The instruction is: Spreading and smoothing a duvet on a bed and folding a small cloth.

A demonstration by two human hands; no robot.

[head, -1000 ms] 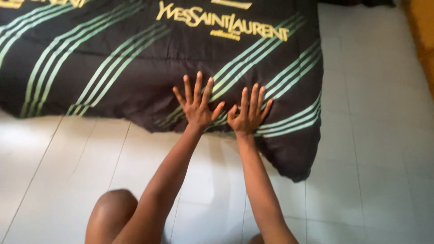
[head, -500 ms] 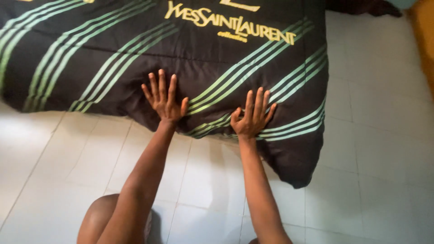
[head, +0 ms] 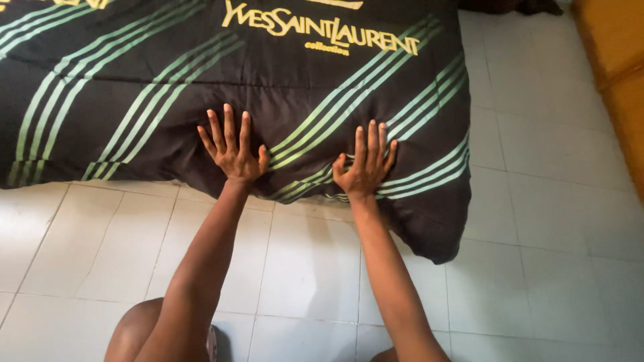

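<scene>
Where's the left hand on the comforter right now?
In the head view, the left hand lies flat, fingers spread, on the black green-striped comforter near its front edge, left of the right hand.

The quilt is lying spread on the tiled floor, with the left hand and right hand resting flat on its near edge, side by side, a wooden panel standing at far right.
</scene>
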